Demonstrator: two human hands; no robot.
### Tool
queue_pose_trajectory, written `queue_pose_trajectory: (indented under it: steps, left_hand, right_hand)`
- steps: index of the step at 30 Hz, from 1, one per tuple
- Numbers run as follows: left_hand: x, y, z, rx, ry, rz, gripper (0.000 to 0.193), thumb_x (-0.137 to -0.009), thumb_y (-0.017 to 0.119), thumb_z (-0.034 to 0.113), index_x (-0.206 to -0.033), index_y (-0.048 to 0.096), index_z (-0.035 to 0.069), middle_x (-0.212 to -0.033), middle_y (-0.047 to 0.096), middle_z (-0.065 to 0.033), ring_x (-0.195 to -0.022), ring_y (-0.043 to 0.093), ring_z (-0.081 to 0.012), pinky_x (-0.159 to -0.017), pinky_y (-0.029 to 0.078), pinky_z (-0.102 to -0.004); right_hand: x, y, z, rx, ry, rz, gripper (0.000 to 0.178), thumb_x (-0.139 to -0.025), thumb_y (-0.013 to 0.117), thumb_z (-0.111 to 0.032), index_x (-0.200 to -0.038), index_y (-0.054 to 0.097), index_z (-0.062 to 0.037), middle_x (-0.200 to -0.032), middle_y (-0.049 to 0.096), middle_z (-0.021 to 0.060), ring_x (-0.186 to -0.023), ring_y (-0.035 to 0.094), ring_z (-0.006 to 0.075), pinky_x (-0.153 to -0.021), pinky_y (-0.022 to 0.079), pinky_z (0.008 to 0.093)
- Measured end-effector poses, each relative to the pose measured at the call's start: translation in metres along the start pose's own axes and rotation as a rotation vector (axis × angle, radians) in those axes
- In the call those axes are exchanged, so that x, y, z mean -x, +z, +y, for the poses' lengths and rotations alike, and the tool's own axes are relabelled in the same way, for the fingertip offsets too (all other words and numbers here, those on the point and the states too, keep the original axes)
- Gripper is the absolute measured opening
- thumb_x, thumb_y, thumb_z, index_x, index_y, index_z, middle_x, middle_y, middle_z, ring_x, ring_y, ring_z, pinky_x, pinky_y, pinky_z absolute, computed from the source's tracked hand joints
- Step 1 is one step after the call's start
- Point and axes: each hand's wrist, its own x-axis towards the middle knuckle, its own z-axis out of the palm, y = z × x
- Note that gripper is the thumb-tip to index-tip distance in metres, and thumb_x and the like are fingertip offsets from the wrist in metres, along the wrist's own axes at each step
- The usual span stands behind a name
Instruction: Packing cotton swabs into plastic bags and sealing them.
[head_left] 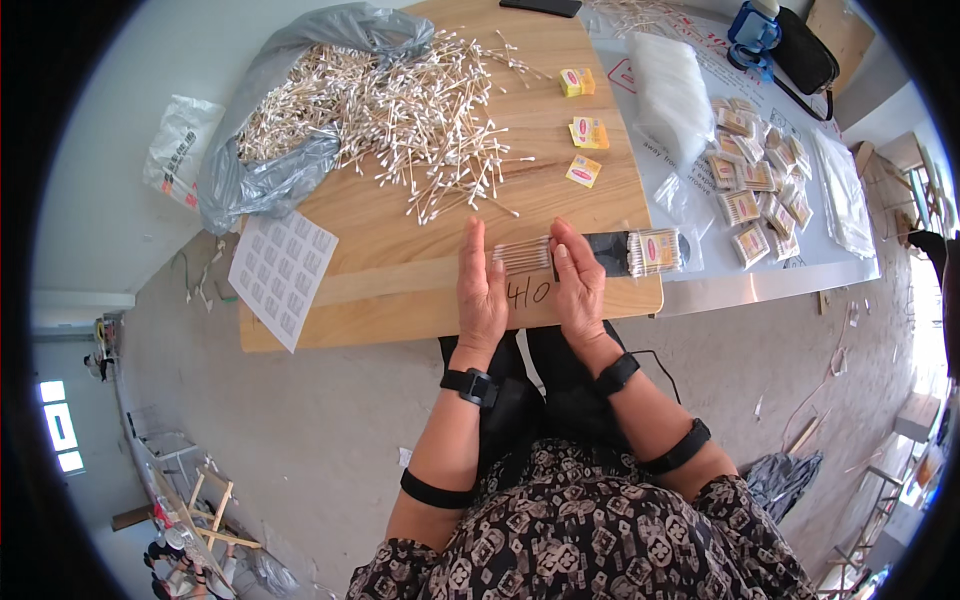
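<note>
A row of cotton swabs (522, 255) lies crosswise on the wooden table near its front edge, between my two hands. My left hand (481, 295) stands on edge at the swabs' left tips, its fingers stretched out. At the right tips, my right hand (580, 290) is held the same way, with fingers straight and slightly bent at the thumb. Both palms face each other, close to or touching the tips. Right of my right hand, a dark flat strip (608, 252) carries a bundle of swabs with a yellow label card (657, 250).
A grey plastic bag (222, 185) spills a large heap of loose swabs (400, 110). Small stacks of yellow cards (584, 171) sit beyond my right hand. On the adjoining surface are packed swab bundles (740, 207) and clear plastic bags (670, 95). A label sheet (283, 275) overhangs the left edge.
</note>
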Motion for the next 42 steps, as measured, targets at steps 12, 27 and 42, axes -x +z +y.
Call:
queue_pose_trajectory:
  steps: [12, 27, 42]
  left_hand:
    - [0.009, -0.008, 0.011, -0.716, 0.143, -0.319, 0.071, -0.088, 0.059, 0.036, -0.146, 0.032, 0.005, -0.153, 0.031, -0.0139, -0.143, 0.027, -0.0263, -0.115, 0.019, -0.0487]
    - [0.009, -0.004, 0.008, -0.727, 0.158, -0.3, 0.073, -0.088, 0.057, 0.044, -0.143, 0.034, 0.002, -0.151, 0.034, -0.0156, -0.141, 0.03, -0.0294, -0.114, 0.019, -0.0499]
    - [0.008, -0.006, 0.009, -0.741, 0.151, -0.281, 0.072, -0.081, 0.064, 0.033, -0.14, 0.038, 0.002, -0.149, 0.034, -0.016, -0.141, 0.029, -0.0311, -0.114, 0.021, -0.0515]
  right_hand:
    - [-0.013, -0.02, -0.021, 0.695, -0.354, -0.206, 0.012, -0.077, 0.064, 0.0, -0.089, 0.064, -0.0043, -0.08, 0.059, 0.0109, -0.07, 0.061, 0.0298, -0.062, 0.049, 0.0365]
    - [-0.087, 0.03, -0.004, 0.994, -0.252, -0.331, 0.009, -0.079, 0.059, -0.012, -0.085, 0.063, -0.0062, -0.086, 0.061, 0.014, -0.087, 0.061, 0.0345, -0.075, 0.049, 0.0429]
    - [-0.111, 0.077, -0.01, 0.965, -0.506, -0.641, 0.01, -0.077, 0.06, -0.01, -0.082, 0.069, -0.0101, -0.097, 0.06, 0.0095, -0.099, 0.058, 0.0302, -0.078, 0.05, 0.0408]
